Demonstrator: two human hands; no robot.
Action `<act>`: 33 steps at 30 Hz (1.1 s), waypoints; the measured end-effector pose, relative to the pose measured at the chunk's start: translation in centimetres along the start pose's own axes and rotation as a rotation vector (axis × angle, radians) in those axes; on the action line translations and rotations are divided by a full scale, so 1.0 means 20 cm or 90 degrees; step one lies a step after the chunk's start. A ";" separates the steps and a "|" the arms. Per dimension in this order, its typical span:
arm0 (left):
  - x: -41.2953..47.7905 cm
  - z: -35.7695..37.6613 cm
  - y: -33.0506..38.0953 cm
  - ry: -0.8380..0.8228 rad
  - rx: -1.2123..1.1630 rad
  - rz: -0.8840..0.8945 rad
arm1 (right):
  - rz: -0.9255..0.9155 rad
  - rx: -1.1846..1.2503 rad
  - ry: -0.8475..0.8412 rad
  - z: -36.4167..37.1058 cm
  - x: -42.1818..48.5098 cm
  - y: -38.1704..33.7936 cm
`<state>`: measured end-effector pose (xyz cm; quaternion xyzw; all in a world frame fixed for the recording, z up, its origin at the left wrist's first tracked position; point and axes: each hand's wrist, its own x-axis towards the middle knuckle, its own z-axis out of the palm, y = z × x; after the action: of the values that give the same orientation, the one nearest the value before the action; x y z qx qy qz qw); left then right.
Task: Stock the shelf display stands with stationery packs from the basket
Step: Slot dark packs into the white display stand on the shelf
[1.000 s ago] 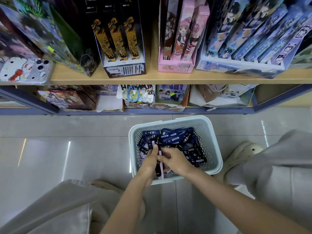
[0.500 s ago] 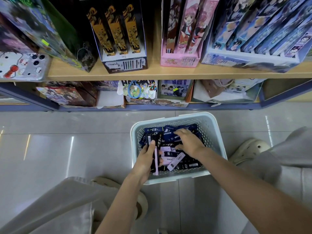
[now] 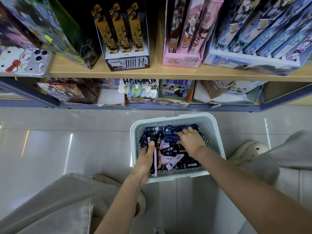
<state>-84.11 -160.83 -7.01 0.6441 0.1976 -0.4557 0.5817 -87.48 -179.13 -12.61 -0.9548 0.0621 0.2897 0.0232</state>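
Several dark packs (image 3: 169,148) in the basket (image 3: 217,132) read "ED" in white; barcode labels present, digits illegible. Lower-shelf display box (image 3: 143,98): black letters "HA", remainder hidden. Other print unreadable.

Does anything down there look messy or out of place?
Only the packs in the basket: they lie heaped at all angles, unlike the neatly filled display stands on the shelf. Nothing looks spilled or damaged.
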 end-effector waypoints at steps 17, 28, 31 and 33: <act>-0.13 0.05 0.08 0.044 -0.069 0.119 | 0.016 0.846 0.019 -0.30 -0.41 -0.29; -0.38 0.06 0.25 -0.010 -0.023 0.240 | -0.105 0.706 0.033 -0.58 -0.59 -0.27; -0.46 0.07 0.32 -0.019 -0.028 0.266 | -0.115 0.690 0.061 -0.67 -0.63 -0.27; -0.51 0.08 0.37 0.002 -0.042 0.285 | -0.108 0.702 0.076 -0.73 -0.64 -0.29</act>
<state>-83.97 -161.28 5.67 0.6533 0.0654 -0.3071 0.6890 -89.32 -173.18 6.70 -0.8178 0.1286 0.1573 0.5385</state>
